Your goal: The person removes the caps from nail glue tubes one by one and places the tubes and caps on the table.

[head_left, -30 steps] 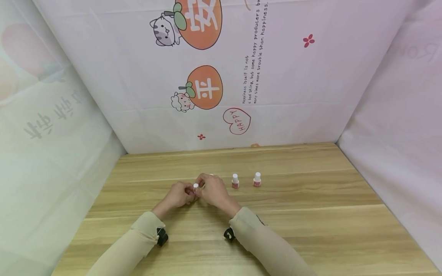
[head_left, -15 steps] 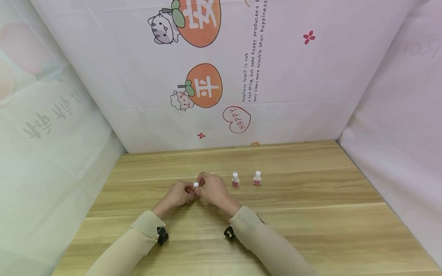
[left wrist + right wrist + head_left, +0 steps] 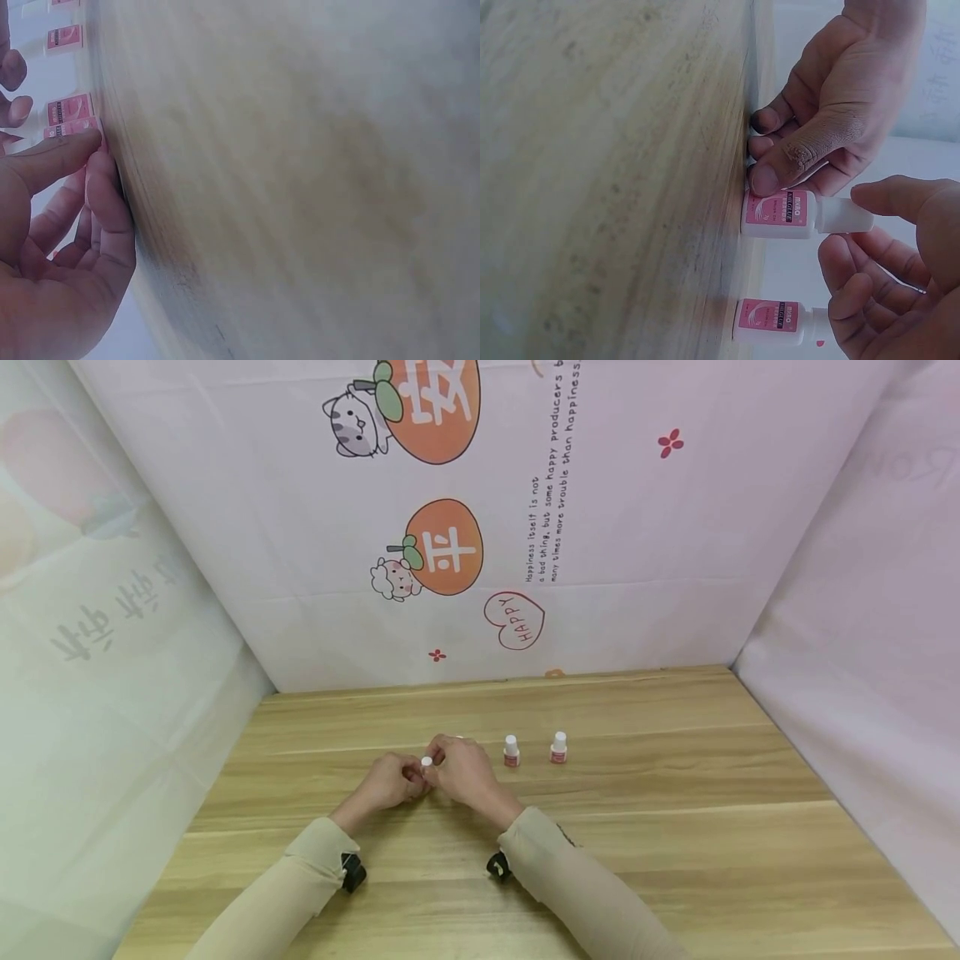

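A small white glue bottle [image 3: 780,214] with a pink label stands upright on the wooden table. My left hand [image 3: 388,781] holds it low down, thumb over the label, as the right wrist view shows. Higher up, my right hand [image 3: 462,772] pinches its white cap [image 3: 427,762] between thumb and fingers. In the left wrist view, my left thumb and fingers [image 3: 64,154] are at the bottle's lower part, and its pink label [image 3: 71,127] is partly covered. A second glue bottle [image 3: 769,315] stands close by, mostly hidden behind my right hand in the head view.
Two more such bottles, one in the middle [image 3: 512,751] and one farther right [image 3: 558,748], stand in a row on the wooden table [image 3: 637,843]. White printed cloth [image 3: 615,527] walls the table at the back and both sides.
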### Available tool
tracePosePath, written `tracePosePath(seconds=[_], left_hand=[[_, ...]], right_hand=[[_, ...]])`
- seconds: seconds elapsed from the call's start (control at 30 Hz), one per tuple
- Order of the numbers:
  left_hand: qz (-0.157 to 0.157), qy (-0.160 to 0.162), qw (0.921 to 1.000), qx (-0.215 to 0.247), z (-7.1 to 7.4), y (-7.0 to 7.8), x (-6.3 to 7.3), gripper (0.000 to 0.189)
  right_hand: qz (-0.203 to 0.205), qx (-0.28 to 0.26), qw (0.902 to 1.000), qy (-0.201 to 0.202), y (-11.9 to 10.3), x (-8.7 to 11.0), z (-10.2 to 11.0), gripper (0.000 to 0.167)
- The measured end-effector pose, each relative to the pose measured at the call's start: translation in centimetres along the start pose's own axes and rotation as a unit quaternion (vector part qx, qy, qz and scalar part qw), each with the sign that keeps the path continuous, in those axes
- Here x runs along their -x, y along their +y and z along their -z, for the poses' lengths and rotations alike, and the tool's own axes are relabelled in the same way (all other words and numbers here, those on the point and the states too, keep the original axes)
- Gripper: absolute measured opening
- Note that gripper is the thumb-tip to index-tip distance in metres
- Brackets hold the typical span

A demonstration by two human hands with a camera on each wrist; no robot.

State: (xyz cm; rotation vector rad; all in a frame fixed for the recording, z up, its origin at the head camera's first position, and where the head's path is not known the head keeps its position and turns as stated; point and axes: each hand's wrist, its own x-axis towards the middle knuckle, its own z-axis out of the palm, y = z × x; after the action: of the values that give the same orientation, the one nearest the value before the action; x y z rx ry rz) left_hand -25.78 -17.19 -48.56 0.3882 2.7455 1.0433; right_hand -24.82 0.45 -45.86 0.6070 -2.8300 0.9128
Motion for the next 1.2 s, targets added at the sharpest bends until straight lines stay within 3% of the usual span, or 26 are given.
tracePosePath(seconds=[0.53,1.2], left_hand=[[0.011,-0.008,0.9999,-0.003,0.17,-0.12,-0.20,0.014],[0.000,-0.010,1.0000,0.000,0.25,0.02,-0.12,0.014]], right_hand=[[0.000,0.008,1.0000,-0.003,-0.03,0.00,0.02,0.013],[0.004,0.017,0.9998,-0.006,-0.11,-0.01,0.05,0.013]])
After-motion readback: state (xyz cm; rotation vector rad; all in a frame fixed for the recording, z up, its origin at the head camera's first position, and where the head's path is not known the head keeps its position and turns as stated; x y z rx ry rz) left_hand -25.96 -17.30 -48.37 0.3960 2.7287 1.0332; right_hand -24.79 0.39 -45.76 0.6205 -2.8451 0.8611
